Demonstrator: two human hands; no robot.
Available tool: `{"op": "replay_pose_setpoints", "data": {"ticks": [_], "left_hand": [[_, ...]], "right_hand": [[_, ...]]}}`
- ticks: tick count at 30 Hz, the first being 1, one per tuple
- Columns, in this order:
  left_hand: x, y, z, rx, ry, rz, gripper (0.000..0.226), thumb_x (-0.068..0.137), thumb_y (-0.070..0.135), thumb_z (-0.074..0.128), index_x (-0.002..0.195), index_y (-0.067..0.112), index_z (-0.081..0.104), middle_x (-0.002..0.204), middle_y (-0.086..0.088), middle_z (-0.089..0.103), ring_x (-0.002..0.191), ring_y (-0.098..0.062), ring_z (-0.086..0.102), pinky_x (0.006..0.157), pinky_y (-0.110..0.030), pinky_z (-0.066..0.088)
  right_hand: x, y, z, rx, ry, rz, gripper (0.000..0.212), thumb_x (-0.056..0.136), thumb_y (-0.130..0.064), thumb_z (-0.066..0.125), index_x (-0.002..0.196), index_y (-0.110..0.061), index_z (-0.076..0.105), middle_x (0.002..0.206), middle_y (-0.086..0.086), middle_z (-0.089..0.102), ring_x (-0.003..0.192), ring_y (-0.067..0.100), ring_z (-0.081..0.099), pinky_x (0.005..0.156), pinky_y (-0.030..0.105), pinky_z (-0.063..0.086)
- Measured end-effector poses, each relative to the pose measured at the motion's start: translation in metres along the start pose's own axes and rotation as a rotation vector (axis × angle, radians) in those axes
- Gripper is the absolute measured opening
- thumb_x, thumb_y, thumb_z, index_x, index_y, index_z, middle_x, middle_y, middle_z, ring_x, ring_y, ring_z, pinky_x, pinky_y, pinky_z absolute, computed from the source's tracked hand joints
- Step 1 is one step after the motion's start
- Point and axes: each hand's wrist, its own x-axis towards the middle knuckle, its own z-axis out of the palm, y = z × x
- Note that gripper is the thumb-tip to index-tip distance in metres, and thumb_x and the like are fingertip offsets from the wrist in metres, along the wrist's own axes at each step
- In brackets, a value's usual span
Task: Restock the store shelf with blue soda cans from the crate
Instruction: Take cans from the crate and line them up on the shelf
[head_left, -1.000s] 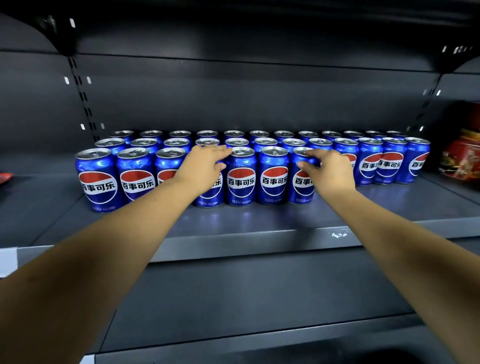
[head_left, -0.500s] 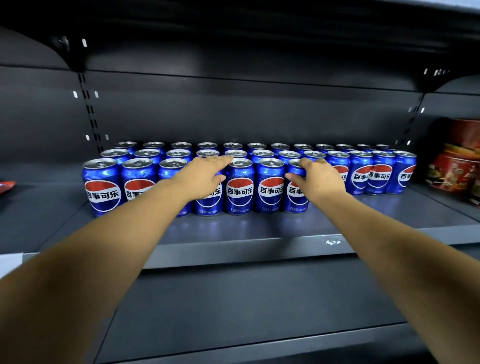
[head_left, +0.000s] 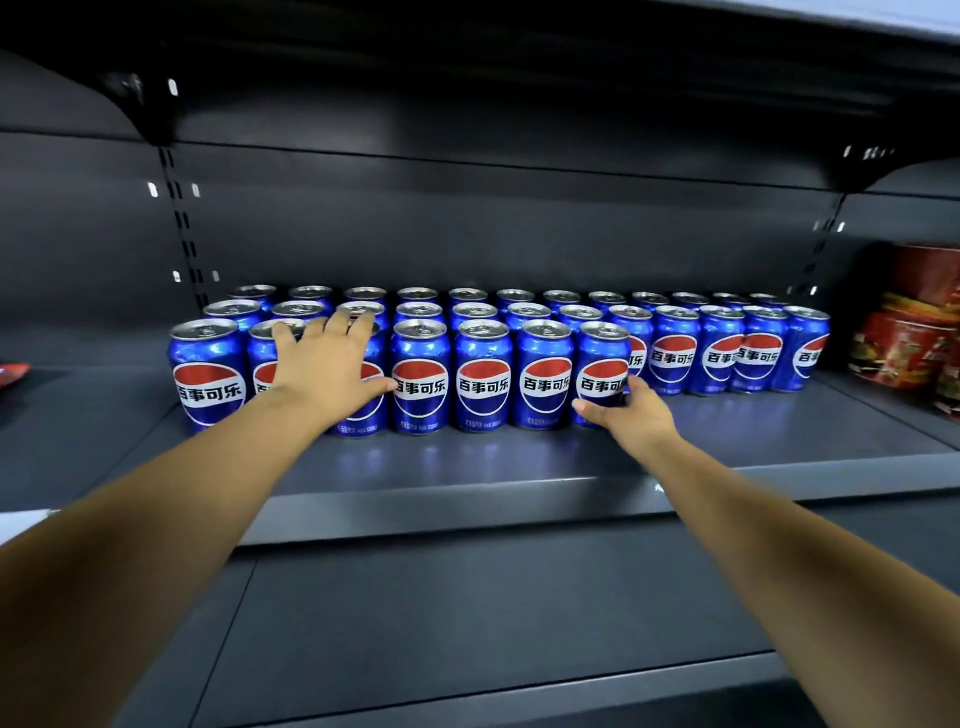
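Blue soda cans (head_left: 483, 382) stand upright in three rows on the dark shelf (head_left: 467, 467), logos facing out; the back rows show mostly their tops. The left hand (head_left: 327, 366), fingers spread flat, hides two front cans. The right hand (head_left: 631, 413) curls around the rightmost front can (head_left: 602, 364), covering its base.

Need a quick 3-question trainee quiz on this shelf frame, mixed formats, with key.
1. True or false: the front row of blue cans spans the whole width of the shelf.
2. The right hand touches the front row's: A) leftmost can B) rightmost can C) middle can.
3. Fill in: the left hand lies spread over cans near the row's ____ end.

Key: 1 false, bare shelf lies in front of the second row on the right; 2 B; 3 left.
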Motion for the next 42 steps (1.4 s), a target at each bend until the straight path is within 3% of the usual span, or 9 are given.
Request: {"op": "replay_pose_setpoints", "data": {"ticks": [5,9,17,23,27,30,32,36,42], "left_hand": [[-0.003,-0.021,-0.006,-0.345,0.237,0.014,0.095,0.075,0.050,0.069,0.149,0.017,0.020,0.156,-0.005,0.019,0.143,-0.023,0.016,0.110,-0.057,0.015],[-0.014,-0.075,-0.004,-0.572,0.394,-0.178,0.103,0.066,0.038,0.082,0.146,0.008,0.026,0.150,-0.015,0.029,0.138,-0.033,0.025,0.113,-0.048,0.022],[-0.032,-0.107,0.002,-0.813,0.338,-0.296,0.106,0.066,0.003,0.082,0.149,0.007,0.017,0.154,-0.012,0.019,0.142,-0.023,0.019,0.115,-0.029,0.017],[-0.032,-0.117,0.017,-0.599,0.289,-0.250,0.072,0.076,-0.008,0.066,0.141,0.002,0.038,0.148,-0.017,0.036,0.139,-0.028,0.029,0.115,-0.029,0.018],[-0.032,-0.127,0.018,-0.738,0.311,-0.257,0.094,0.072,-0.005,0.075,0.149,0.009,0.023,0.154,-0.009,0.025,0.142,-0.021,0.023,0.116,-0.029,0.019],[-0.040,-0.131,0.025,-1.014,0.193,-0.466,0.108,0.070,-0.010,0.074,0.151,0.015,0.008,0.154,-0.004,0.023,0.141,-0.019,0.025,0.111,-0.033,0.028],[-0.049,-0.132,0.036,-1.202,0.070,-0.555,0.097,0.071,-0.018,0.068,0.149,0.008,0.017,0.145,-0.009,0.038,0.130,-0.022,0.042,0.101,-0.033,0.037],[-0.058,-0.133,0.045,-1.228,-0.007,-0.544,0.054,0.074,-0.021,0.061,0.125,-0.005,0.052,0.118,-0.014,0.059,0.087,-0.018,0.058,0.090,-0.032,0.041],[-0.058,-0.136,0.046,-1.256,0.000,-0.519,0.047,0.074,-0.018,0.065,0.119,-0.004,0.057,0.117,-0.019,0.061,0.097,-0.023,0.057,0.094,-0.035,0.043]], "right_hand": [[-0.001,0.003,0.002,0.039,0.001,0.004,0.086,0.070,-0.017,0.083,0.139,-0.013,0.032,0.134,0.004,0.053,0.122,0.022,0.051,0.091,0.027,0.038],[-0.001,0.005,0.004,0.056,0.041,-0.004,0.094,0.067,-0.012,0.084,0.141,-0.012,0.026,0.137,0.005,0.051,0.125,0.023,0.049,0.097,0.032,0.039],[0.004,0.006,0.008,0.040,0.075,0.021,0.081,0.071,-0.015,0.081,0.139,-0.010,0.037,0.135,0.006,0.053,0.123,0.025,0.051,0.096,0.032,0.040],[0.001,0.005,0.009,-0.002,0.079,-0.007,0.073,0.074,-0.014,0.079,0.136,-0.010,0.039,0.134,0.008,0.053,0.123,0.027,0.049,0.095,0.033,0.039],[0.002,0.005,0.010,-0.012,0.077,0.000,0.074,0.075,-0.015,0.079,0.136,-0.009,0.038,0.136,0.009,0.051,0.125,0.028,0.048,0.098,0.035,0.039],[0.004,0.005,0.010,-0.013,0.083,0.009,0.073,0.074,-0.015,0.079,0.135,-0.010,0.039,0.136,0.009,0.052,0.124,0.028,0.048,0.098,0.035,0.040],[0.006,0.005,0.010,-0.013,0.091,0.020,0.072,0.074,-0.015,0.079,0.134,-0.010,0.041,0.135,0.009,0.053,0.123,0.028,0.049,0.098,0.036,0.040],[0.008,0.005,0.011,-0.048,0.108,0.035,0.067,0.074,-0.016,0.079,0.132,-0.008,0.047,0.134,0.010,0.054,0.123,0.029,0.049,0.098,0.036,0.039],[0.007,0.006,0.011,-0.056,0.143,0.044,0.070,0.072,-0.019,0.081,0.132,-0.007,0.049,0.133,0.011,0.055,0.122,0.029,0.050,0.094,0.033,0.039]]}}
